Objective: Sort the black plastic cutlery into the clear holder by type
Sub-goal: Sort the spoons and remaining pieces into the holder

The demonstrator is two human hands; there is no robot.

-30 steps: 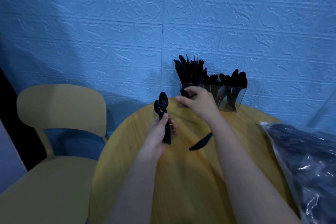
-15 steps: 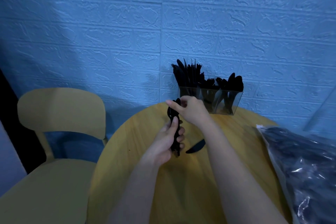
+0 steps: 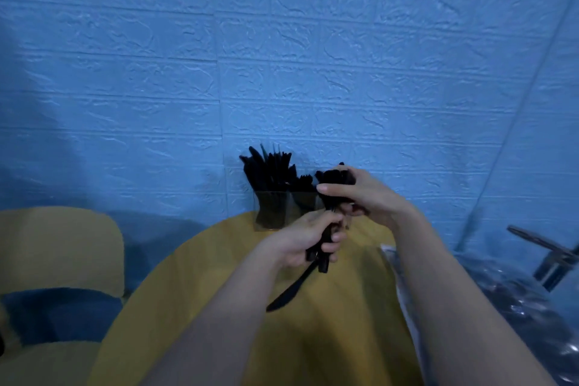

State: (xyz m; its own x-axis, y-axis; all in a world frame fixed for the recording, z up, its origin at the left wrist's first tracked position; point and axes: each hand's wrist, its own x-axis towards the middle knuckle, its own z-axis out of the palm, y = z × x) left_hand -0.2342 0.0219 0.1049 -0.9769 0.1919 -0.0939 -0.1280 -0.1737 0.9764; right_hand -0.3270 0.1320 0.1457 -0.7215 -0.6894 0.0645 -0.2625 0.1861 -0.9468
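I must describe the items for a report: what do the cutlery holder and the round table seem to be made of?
Cutlery holder: probably clear acrylic or similar plastic, glossy; the black cutlery shows through its walls. Round table: seems wood or wood laminate, matte yellowish; the dim blue light hides any grain.

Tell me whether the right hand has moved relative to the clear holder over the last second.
Yes. The right hand has shifted from the clear holder's left end to its right end.
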